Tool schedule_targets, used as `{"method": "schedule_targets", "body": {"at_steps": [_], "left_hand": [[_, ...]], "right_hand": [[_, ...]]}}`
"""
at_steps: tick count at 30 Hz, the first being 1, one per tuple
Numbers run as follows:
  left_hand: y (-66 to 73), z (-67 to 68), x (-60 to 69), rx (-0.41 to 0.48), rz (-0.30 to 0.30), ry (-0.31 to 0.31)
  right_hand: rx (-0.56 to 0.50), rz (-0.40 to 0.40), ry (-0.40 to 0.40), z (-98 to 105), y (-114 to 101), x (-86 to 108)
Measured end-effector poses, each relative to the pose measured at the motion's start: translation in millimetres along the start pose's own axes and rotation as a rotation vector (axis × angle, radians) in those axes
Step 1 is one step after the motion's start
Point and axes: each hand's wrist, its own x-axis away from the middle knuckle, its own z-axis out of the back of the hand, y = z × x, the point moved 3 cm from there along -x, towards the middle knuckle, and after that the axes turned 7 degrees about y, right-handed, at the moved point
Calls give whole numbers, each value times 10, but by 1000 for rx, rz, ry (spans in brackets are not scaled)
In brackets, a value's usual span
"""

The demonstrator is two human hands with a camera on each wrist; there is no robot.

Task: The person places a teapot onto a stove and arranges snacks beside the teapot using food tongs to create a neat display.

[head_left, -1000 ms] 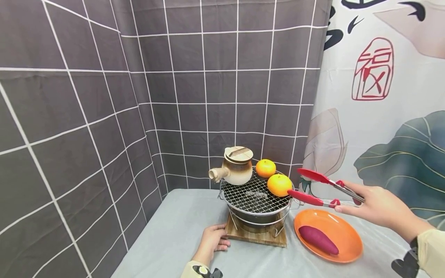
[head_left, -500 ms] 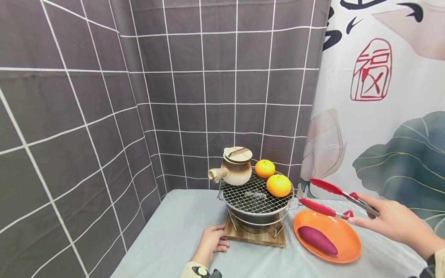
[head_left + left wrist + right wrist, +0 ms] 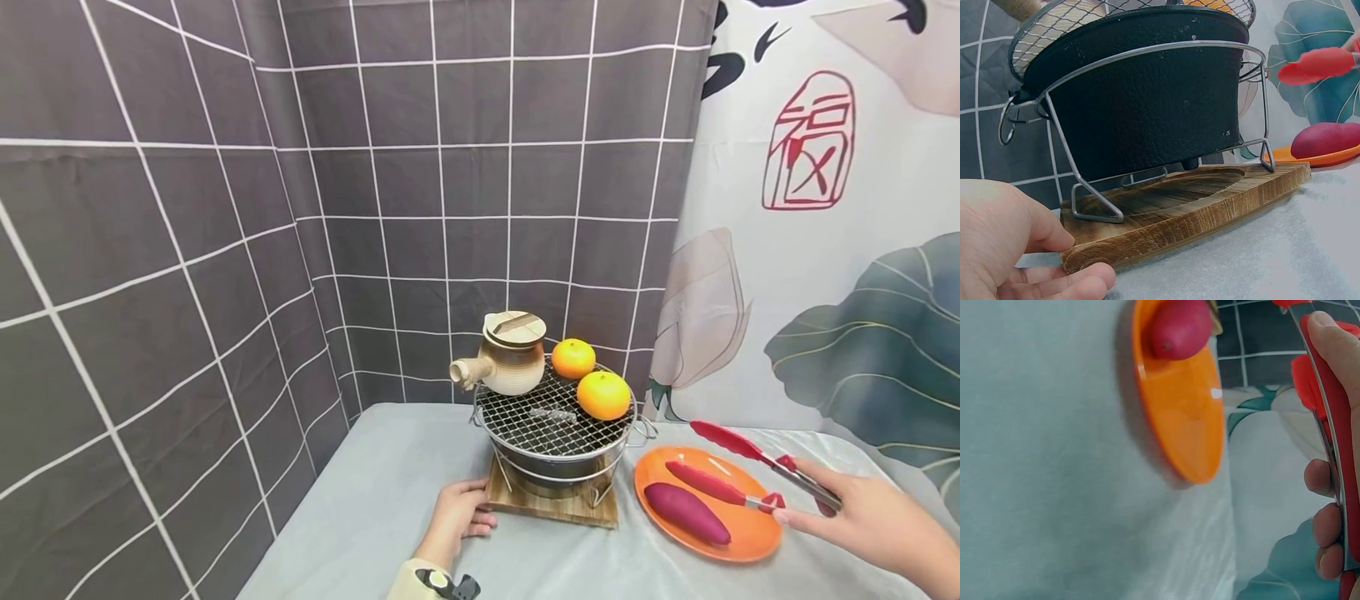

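My left hand (image 3: 456,521) pinches the near left corner of a wooden board (image 3: 555,508), thumb on top and fingers at its edge. On that board stands a round black grill (image 3: 1147,100) in a wire frame. My right hand (image 3: 873,517) grips red-tipped tongs (image 3: 723,439), their arms spread with nothing between them. The tongs' tips hover over an orange plate (image 3: 753,533), where a purple sweet potato (image 3: 686,512) lies. On the grill's mesh (image 3: 525,429) sit two mandarins, the nearer mandarin (image 3: 603,396) and the farther mandarin (image 3: 573,358).
A clay teapot (image 3: 517,367) with a wooden lid and side handle stands at the mesh's back left. A small grey piece (image 3: 553,415) lies on the mesh. Grey tiled cloth (image 3: 480,183) hangs behind and left. Pale cloth (image 3: 360,500) covers the table.
My right hand has drawn the tongs away from the nearer mandarin, rightward and down to above the plate. The mandarin stays on the mesh. My left hand has kept its place.
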Motion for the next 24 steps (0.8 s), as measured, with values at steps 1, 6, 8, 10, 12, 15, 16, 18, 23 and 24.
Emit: {"method": "schedule_targets", "body": {"at_steps": [1,6,8,10,12,15,16,18,23,24], "left_hand": [[1,-1,2,0,0,-1],[-5,-4,0,-5,3,2],[-5,-4,-3,-7,3,3],[-7,-4,-6,-8,4,4],[-7,-4,-5,-10,5,4],[-6,-3,-1,-11,5,5],[-7,-3,1,-11,5,4],[-6,-3,4,-12,3,4],[-5,-5,2,-11,-4,1],[-6,-6,-1,-13,-3,1]], "right_hand": [[4,-3,2,-24,10,19],[-2,5,10,-138,48,119],[-25,-13,-27,-202,64,153],[-48,-48,-95,-277,82,177],[-76,-85,-162,-354,100,201],[-93,-119,-228,-435,126,230],[-95,-123,-236,-453,136,238],[-104,-138,-250,-483,156,250],[-120,-143,-299,-540,194,271],[-122,-141,-308,-554,200,277]]}}
